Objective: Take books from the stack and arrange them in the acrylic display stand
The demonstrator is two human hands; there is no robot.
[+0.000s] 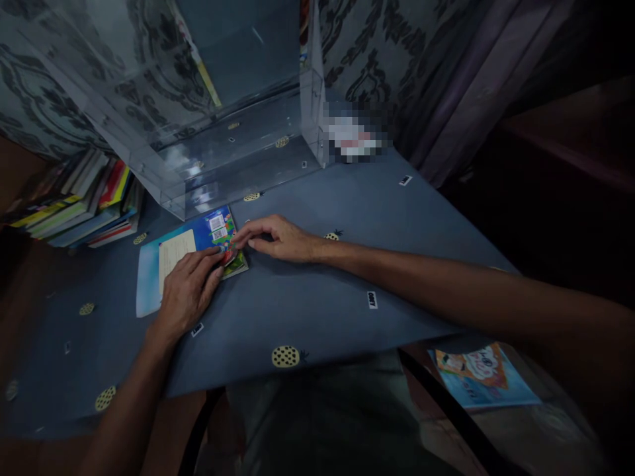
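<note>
A thin book (173, 251) with a blue back cover, a cream text panel and a white barcode label lies on the cloth-covered table. My left hand (191, 284) rests flat across its lower right part, fingers stretched toward the right edge. Reaching in from the right, my right hand (280, 239) has its fingertips at that same edge, close to the left fingertips. Its fingers are extended, with the thumb apart from them. A green page corner shows under the cover at the lower right. Whether the right fingertips press on the cover is hard to tell.
Behind the book stands a clear acrylic box or shelf (173, 198). Stacked books (94, 198) lean at the left. A blurred-out item (354, 135) sits at the back right. Below the table's front edge, a blue and orange booklet (483, 373) lies at the lower right.
</note>
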